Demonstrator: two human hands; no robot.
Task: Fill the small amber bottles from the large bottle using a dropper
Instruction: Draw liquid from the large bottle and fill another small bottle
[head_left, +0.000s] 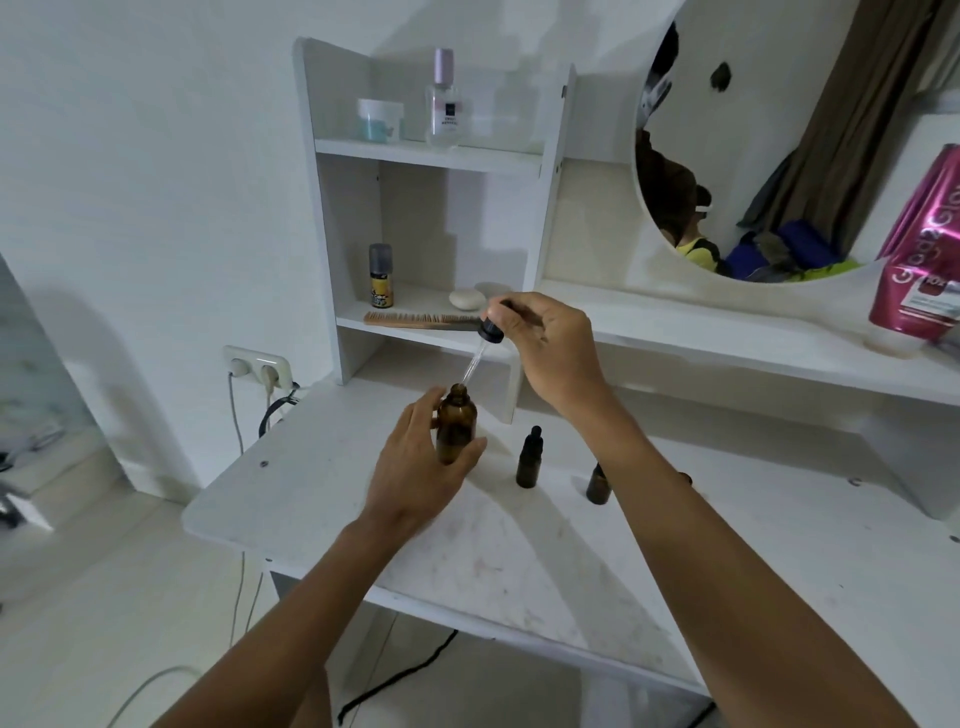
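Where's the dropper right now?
Head view, centre: the right hand pinches the dropper, its tip at the mouth of the large amber bottle the left hand holds.

White vanity desk (322, 499) with round mirror (769, 130) against white wall (156, 156).

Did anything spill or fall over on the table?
Nothing stands out. No puddle shows on the table, only faint scuffs. The left hand holds the large bottle upright, the right hand aims the dropper into its mouth, and the capped small bottle and the second small bottle both stand upright.
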